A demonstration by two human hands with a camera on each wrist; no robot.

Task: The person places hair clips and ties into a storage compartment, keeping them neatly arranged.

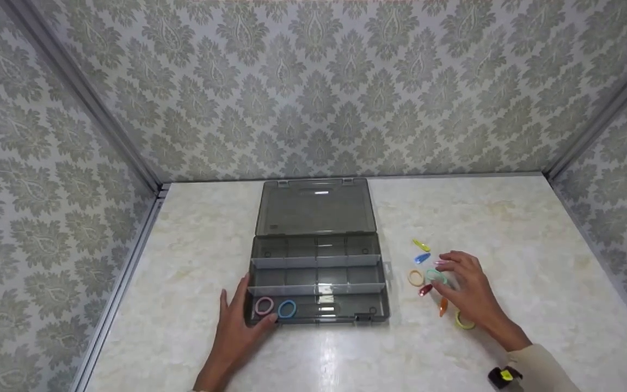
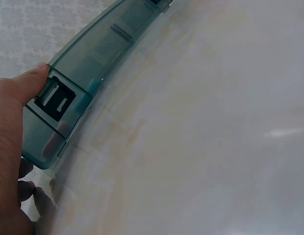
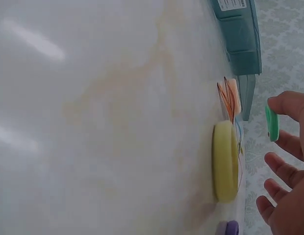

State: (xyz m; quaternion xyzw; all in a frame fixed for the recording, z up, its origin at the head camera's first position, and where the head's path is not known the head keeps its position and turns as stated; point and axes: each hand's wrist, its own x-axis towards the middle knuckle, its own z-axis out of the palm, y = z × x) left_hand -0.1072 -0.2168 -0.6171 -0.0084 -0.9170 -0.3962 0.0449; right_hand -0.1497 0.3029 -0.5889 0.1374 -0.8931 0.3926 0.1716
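A grey see-through compartment box (image 1: 349,311) lies on the table with its lid (image 1: 316,211) folded back. My left hand (image 1: 237,329) grips its front left corner, thumb at the front wall near the latch (image 2: 55,99). In the front compartment are a pink hair tie (image 1: 257,306) and a blue hair tie (image 1: 294,308). Right of the box, my right hand (image 1: 468,288) pinches a green hair tie (image 3: 273,123) between thumb and index finger, held above the table. Near this hand lie a yellow hair tie (image 3: 223,161) and an orange hair clip (image 1: 443,306).
Between box and right hand lie a tan hair tie (image 1: 410,278), a dark red clip (image 1: 425,290), a blue clip (image 1: 422,258) and a yellow clip (image 1: 421,245). Something purple (image 3: 232,228) shows low in the right wrist view. Patterned walls (image 1: 319,98) border the table.
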